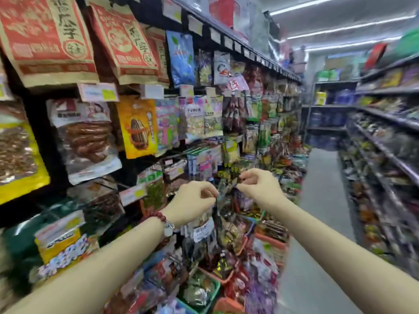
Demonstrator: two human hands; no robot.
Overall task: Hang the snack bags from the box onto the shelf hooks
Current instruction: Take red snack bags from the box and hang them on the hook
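Both arms reach out; the left hand [192, 200] and right hand [258, 185], fingers curled, pinch the top corners of a dark, blurred snack bag [223, 214] before the shelf [226, 35]; hanging packets [138, 125] behind.

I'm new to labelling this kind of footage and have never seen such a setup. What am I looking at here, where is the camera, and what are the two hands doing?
There is no machine here. One wide-angle camera sits on a person's head and looks forward and down, so both bare forearms reach into the picture from below. The place is a shop aisle. On the left, a shelf wall of hooks carries hanging snacks, such as the red-and-tan paper bags up top and an orange sunflower-seed bag. Lower down stand baskets of packets, one a green plastic basket. The left hand, with a dark red bead bracelet on its wrist, and the right hand each pinch the top of a small clear snack bag between them. The picture is blurred, so its contents stay unclear.
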